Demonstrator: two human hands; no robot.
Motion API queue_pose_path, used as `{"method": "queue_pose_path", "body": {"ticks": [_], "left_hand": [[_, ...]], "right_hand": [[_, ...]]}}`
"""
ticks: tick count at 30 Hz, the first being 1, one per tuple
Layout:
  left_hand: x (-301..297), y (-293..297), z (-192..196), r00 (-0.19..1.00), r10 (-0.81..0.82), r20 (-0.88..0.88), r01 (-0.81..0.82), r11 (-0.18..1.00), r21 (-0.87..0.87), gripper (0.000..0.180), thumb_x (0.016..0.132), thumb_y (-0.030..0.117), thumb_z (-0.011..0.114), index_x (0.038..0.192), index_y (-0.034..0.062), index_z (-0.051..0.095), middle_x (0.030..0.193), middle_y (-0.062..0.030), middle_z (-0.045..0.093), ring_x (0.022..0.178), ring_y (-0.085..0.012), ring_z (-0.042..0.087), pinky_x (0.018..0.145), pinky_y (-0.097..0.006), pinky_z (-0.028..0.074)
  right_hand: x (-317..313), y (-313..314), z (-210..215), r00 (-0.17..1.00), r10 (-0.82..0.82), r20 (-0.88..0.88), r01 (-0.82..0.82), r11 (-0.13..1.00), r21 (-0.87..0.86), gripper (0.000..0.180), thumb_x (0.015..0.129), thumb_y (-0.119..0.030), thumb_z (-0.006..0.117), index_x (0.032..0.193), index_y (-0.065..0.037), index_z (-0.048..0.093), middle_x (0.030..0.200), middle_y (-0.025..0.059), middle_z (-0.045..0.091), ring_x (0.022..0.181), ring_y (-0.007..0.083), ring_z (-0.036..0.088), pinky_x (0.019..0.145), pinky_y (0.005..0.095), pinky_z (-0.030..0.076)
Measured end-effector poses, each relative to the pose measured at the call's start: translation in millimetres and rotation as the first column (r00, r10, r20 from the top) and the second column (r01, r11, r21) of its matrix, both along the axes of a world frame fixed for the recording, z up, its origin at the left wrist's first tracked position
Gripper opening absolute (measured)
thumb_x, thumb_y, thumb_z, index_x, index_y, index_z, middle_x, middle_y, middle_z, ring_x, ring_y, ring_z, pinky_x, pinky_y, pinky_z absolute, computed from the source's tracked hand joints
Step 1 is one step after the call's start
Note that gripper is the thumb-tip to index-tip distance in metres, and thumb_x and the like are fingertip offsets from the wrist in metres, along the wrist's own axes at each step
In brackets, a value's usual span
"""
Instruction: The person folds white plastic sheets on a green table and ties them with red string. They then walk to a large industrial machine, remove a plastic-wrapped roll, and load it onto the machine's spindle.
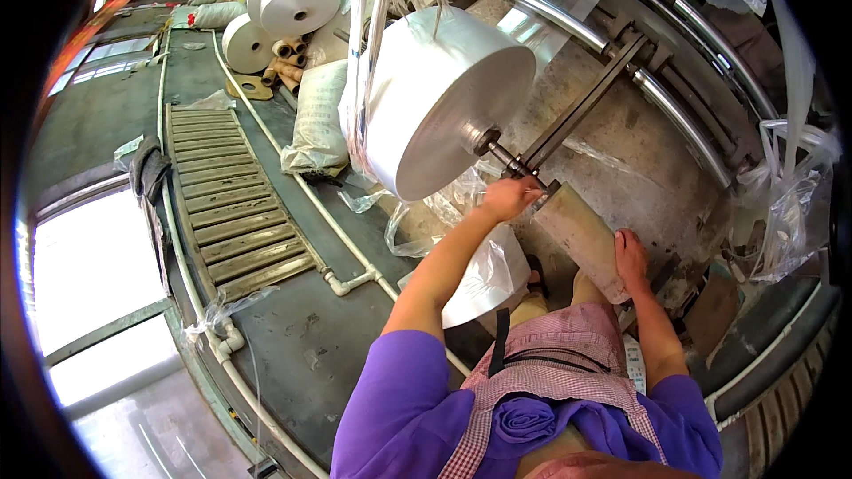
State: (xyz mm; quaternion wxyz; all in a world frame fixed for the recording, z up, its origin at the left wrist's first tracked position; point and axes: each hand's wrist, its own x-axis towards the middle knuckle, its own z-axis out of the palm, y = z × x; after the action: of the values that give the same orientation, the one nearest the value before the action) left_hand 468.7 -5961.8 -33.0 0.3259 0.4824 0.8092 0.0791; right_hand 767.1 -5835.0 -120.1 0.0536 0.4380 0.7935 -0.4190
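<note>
A large white film roll [466,93] sits on a metal shaft [508,158] in front of me. My left hand [512,198] is closed by the near end of this shaft, beside the metal frame arm; what its fingers hold, if anything, is too small to make out. To the right of it is a long tan, smooth-faced machine part [581,239], whose exact kind I cannot tell. My right hand [631,259] lies against its right side near the lower end, fingers extended along the edge. The thumb is mostly hidden.
Steel rollers [683,124] and a long frame arm [581,106] stand ahead and right. More white rolls [297,4], cardboard cores [288,58] and a stuffed sack [319,115] lie at far left. Loose clear film [484,266] hangs below the roll. Pale pipes [359,262] run along the left.
</note>
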Motion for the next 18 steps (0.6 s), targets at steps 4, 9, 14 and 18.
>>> {"method": "queue_pose_path", "body": {"ticks": [4,9,14,18], "left_hand": [[1,-47,-9,0.987,0.107,-0.123,-0.115,0.992,-0.057,0.036,0.086,0.045,0.047,0.083,0.0111,0.061,0.070,-0.0172,0.060,0.069,-0.0359,0.059,0.060,-0.046,0.046],[70,-73,-47,0.879,0.477,0.004,-0.470,0.866,0.171,0.037,0.090,0.038,0.045,0.077,0.0068,0.059,0.063,-0.0162,0.058,0.059,-0.0327,0.058,0.053,-0.043,0.043],[170,-44,-76,-0.233,0.417,0.878,-0.913,0.216,-0.345,0.040,0.096,0.040,0.033,0.086,0.0060,0.052,0.065,0.0008,0.049,0.056,-0.0099,0.045,0.051,-0.021,0.036],[195,-12,-87,-0.340,0.293,0.894,-0.940,-0.090,-0.328,0.040,0.097,0.036,0.031,0.108,0.0041,0.051,0.084,-0.0020,0.055,0.068,-0.0131,0.051,0.060,-0.026,0.041]], "right_hand": [[-19,-4,21,0.997,0.048,-0.054,-0.047,0.999,0.023,0.044,0.087,-0.031,0.049,0.119,0.000,0.047,0.119,0.0204,0.049,0.109,0.0362,0.046,0.091,0.0413,0.038],[-112,-42,36,0.861,0.236,-0.450,-0.184,0.970,0.157,0.050,0.083,-0.028,0.056,0.124,-0.002,0.043,0.126,0.0162,0.044,0.119,0.0348,0.037,0.099,0.0423,0.030],[-142,-56,25,0.866,0.387,-0.318,-0.269,0.895,0.356,0.043,0.083,-0.029,0.056,0.118,-0.005,0.049,0.129,0.0125,0.041,0.123,0.0341,0.032,0.101,0.0450,0.024],[-126,-57,31,0.817,0.427,-0.387,-0.334,0.898,0.286,0.038,0.080,-0.025,0.061,0.112,-0.006,0.053,0.131,0.0139,0.039,0.124,0.0345,0.032,0.101,0.0457,0.024]]}}
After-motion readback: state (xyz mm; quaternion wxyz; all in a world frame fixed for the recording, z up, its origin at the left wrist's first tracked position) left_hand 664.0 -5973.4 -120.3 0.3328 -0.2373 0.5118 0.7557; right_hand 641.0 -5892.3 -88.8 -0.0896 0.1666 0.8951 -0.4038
